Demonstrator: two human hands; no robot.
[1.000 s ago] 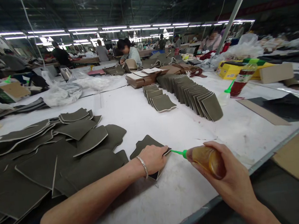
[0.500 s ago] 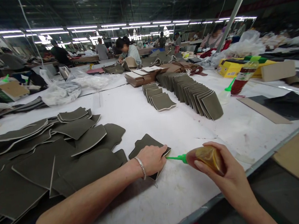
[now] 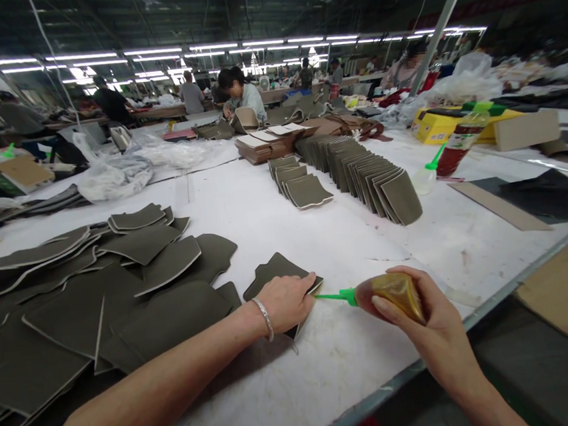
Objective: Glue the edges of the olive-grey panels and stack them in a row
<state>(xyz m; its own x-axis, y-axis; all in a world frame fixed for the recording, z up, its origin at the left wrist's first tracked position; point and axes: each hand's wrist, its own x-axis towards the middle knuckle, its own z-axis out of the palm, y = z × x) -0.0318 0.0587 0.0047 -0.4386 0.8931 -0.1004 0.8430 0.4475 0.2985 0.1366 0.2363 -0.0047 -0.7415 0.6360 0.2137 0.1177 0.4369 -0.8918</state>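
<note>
Your left hand (image 3: 286, 301) pins the thin, floppy panel (image 3: 275, 271) flat — your right hand (image 3: 425, 323) squeezes the soft glue bottle (image 3: 389, 292) mid-body, nozzle beside it.

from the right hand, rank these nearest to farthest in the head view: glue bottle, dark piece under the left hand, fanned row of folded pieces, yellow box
1. glue bottle: held in the right hand.
2. dark piece: just left of the bottle's green tip, under the left hand.
3. fanned row of folded pieces: mid-table, beyond.
4. yellow box: far right, at the back.
</note>
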